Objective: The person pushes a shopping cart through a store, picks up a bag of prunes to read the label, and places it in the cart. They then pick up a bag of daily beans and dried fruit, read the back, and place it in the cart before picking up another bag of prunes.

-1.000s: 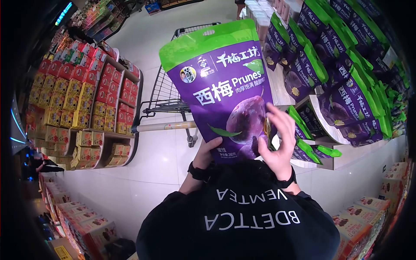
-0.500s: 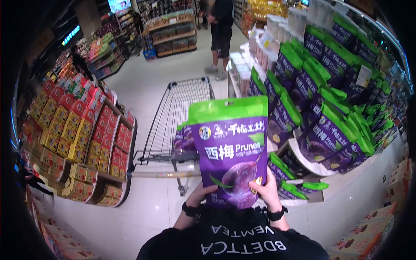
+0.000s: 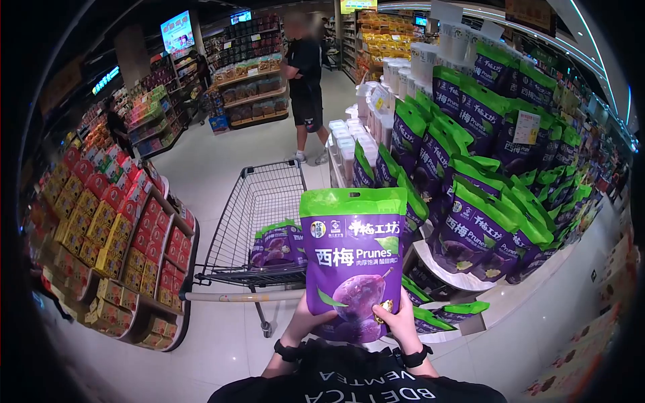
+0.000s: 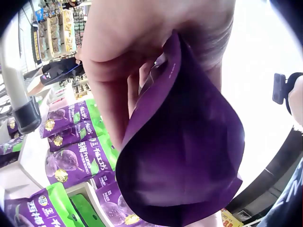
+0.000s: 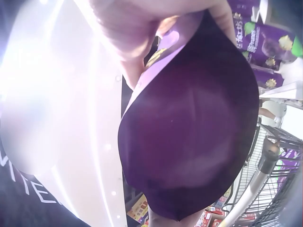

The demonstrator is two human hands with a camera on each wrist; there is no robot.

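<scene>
A tiered shelf (image 3: 463,281) stacked with purple-and-green bags fills the right side. A stand of red and yellow boxes (image 3: 114,221) curves along the left. Between them a shopping cart (image 3: 259,195) stands on the pale floor (image 3: 222,336), with a few spare bags (image 3: 279,243) of the same kind lying at its near end. Farther up the aisle a person in dark clothes (image 3: 306,80) stands beside the shelf.

The prune bag (image 3: 354,262) is held upright before the chest, covering the right end of the cart handle (image 3: 235,295) and part of the shelf. The left hand (image 3: 306,321) grips its lower left corner. The right hand (image 3: 402,321) grips the lower right, with the thumb on the front.

Most of the fingers are hidden behind the bag. The wrist views are close and blurred, showing little beyond its dark underside.
</scene>
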